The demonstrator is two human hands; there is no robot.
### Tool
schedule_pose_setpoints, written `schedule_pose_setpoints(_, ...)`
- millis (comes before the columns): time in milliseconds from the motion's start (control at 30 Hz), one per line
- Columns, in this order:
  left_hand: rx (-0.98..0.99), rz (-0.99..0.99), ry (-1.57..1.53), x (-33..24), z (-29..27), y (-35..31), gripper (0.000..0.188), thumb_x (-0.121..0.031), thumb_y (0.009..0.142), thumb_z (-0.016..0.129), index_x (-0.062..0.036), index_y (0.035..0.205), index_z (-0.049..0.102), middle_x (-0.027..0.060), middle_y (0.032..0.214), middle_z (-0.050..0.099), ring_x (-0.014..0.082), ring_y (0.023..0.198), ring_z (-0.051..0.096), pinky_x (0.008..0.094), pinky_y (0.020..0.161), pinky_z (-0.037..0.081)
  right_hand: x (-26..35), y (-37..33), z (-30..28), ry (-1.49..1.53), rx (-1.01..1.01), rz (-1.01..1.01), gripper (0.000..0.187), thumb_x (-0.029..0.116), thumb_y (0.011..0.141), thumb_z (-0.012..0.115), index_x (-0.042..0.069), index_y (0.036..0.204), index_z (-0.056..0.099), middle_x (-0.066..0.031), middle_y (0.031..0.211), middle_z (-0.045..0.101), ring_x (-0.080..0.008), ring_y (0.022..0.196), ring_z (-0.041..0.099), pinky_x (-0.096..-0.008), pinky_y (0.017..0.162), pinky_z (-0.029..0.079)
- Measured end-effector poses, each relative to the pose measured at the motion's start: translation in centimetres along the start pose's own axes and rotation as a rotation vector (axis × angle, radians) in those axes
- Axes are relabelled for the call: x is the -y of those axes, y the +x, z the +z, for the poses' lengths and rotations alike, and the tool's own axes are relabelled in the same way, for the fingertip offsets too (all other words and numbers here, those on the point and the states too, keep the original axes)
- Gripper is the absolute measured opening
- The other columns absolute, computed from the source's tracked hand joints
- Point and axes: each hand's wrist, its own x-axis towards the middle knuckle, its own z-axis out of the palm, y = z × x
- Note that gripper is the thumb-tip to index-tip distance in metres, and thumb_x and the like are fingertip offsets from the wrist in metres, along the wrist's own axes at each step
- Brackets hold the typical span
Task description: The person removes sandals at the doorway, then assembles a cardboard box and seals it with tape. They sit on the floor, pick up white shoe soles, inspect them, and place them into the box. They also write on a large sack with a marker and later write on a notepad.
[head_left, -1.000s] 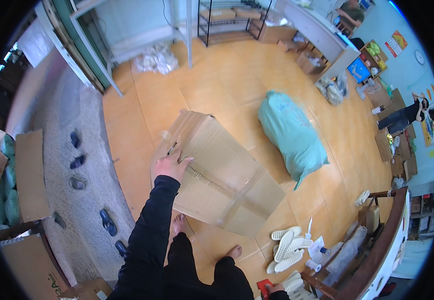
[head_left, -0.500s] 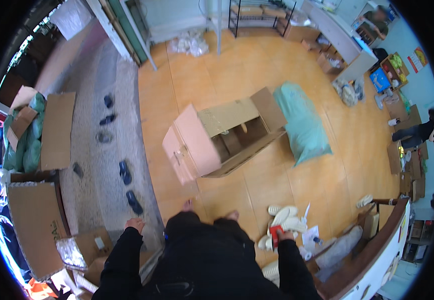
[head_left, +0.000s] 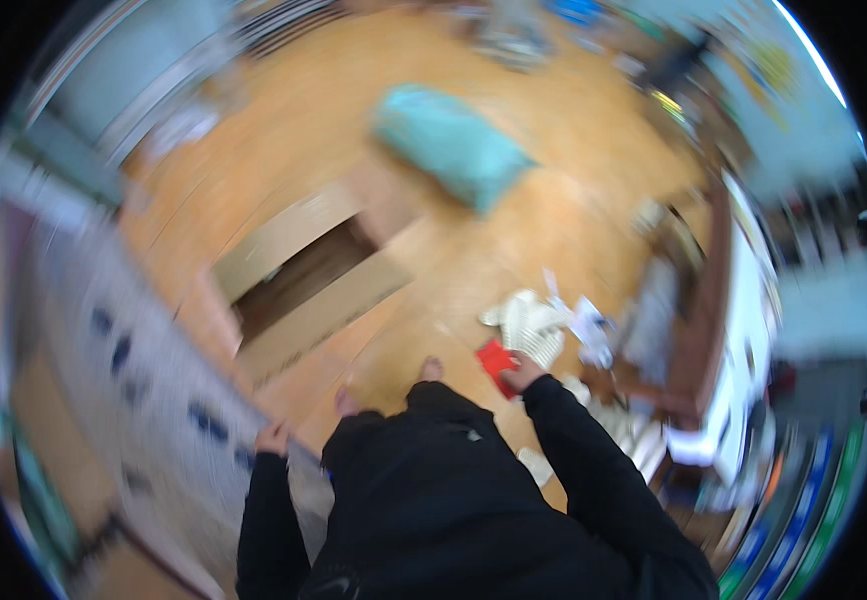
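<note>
My right hand (head_left: 526, 374) is closed around a flat red object (head_left: 496, 366), its exact kind blurred. It is held out in front of my body, close to several ribbed cream shoe-like pieces (head_left: 529, 325) on the floor. On the other side my left hand (head_left: 274, 437) hangs low near the grey strip of floor, touching nothing visible; its fingers are smeared by motion. Ahead of my feet lies a large cardboard box (head_left: 299, 270) with flaps spread and its dark inside showing.
Beyond the box a stuffed green sack (head_left: 454, 145) rests on the orange tiled floor. Dark slippers (head_left: 209, 422) lie along the grey strip at left. To the right stands a brown-edged white counter (head_left: 719, 330), with white papers (head_left: 590, 325) beside the cream pieces.
The whole view has swung to the right and blurred. My right hand has moved forward with the red object, which now stands clearer of the cream pieces.
</note>
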Motion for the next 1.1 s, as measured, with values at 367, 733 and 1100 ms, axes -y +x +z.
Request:
schedule_pose_setpoints(367, 0.292, -0.186, 0.016, -12.0, -3.9, 15.4, 0.025, -0.027, 0.091, 0.059, -0.0037, 0.081, 0.059, 0.0057, 0.059, 0.054, 0.0175, 0.041, 0.051, 0.0317, 0.034, 0.038, -21.8, -14.4, -6.0, 0.150, -0.512, 0.661, 0.041, 0.034, 0.072, 0.068, 0.005, 0.101, 0.069, -0.0213, 0.097, 0.068, -0.0356, 0.093, 0.066, -0.0429, 0.085, 0.052)
schedule_pose_setpoints(733, 0.603, 0.544, 0.390, -42.2, 13.1, 1.0, 0.033, -0.018, 0.087, 0.067, 0.0026, 0.113, 0.063, 0.0126, 0.089, 0.070, 0.0179, 0.078, 0.068, 0.0294, 0.075, 0.054, -50.5, -15.5, -28.1, 0.206, -1.355, 0.832, 0.035, 0.026, 0.078, 0.058, -0.001, 0.100, 0.060, -0.0254, 0.094, 0.065, -0.0401, 0.090, 0.063, -0.0465, 0.082, 0.049)
schedule_pose_setpoints(1100, 0.360, 0.262, 0.613, -44.1, 9.2, -4.8, 0.037, -0.030, 0.081, 0.072, -0.0029, 0.106, 0.069, 0.0167, 0.096, 0.071, 0.0269, 0.090, 0.069, 0.0345, 0.081, 0.054, -60.4, -9.4, -34.0, -0.193, -1.076, 0.859, 0.042, 0.028, 0.082, 0.067, 0.003, 0.115, 0.059, -0.0238, 0.106, 0.064, -0.0422, 0.100, 0.060, -0.0479, 0.087, 0.048)
